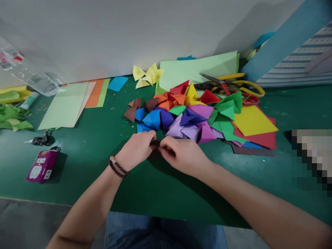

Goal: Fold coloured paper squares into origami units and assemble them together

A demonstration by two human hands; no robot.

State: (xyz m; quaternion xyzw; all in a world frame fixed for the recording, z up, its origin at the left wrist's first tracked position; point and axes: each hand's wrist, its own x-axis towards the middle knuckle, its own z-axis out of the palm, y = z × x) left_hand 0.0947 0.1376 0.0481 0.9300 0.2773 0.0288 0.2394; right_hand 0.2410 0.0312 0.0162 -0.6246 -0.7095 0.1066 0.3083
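Both hands meet over the green table, just in front of a heap of folded paper pieces (178, 117) in many colours. A small dark brown piece of paper (155, 143) shows between the fingertips, mostly hidden by them. My left hand (137, 147), with a braided bracelet at the wrist, pinches its left side. My right hand (183, 155) is curled and pinches its right side. Brown folded paper pieces (133, 110) and blue folded pieces (151, 119) lie closest beyond the left hand; lilac folded pieces (178, 128) lie beyond the right one.
Square paper sheets (255, 121) lie right of the heap, with scissors (223, 84) behind. Pale yellow folded pieces (147, 76) and flat sheets (64, 103) line the wall. On the left are a purple box (43, 166), a glue stick (29, 100) and a plastic bottle (33, 74).
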